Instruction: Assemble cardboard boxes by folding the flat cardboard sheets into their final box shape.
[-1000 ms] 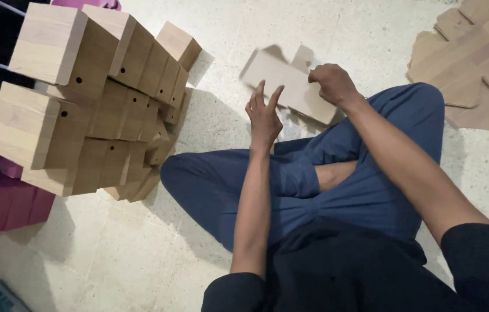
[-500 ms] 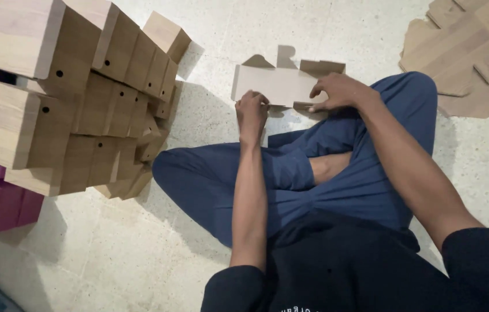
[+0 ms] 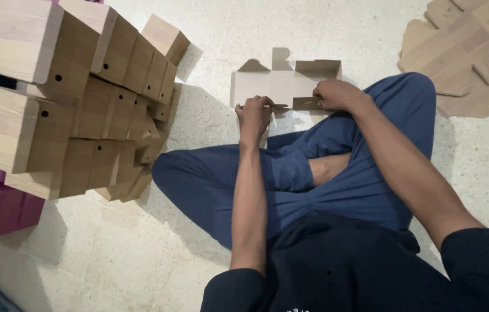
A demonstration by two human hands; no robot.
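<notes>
A cardboard blank (image 3: pixel 273 84) lies before the crossed legs (image 3: pixel 290 173), stacked boxes (image 3: pixel 77 98) to their left.

Cardboard blank (image 3: pixel 273 84) now half-folded, flaps raised.

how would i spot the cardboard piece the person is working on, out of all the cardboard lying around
Start at the crossed legs in blue trousers. On the speckled floor just beyond the knees lies a half-folded cardboard blank, with the left hand and right hand on its near edge. Unlike the stacked finished boxes and the flat blanks, its flaps partly stand.
</notes>
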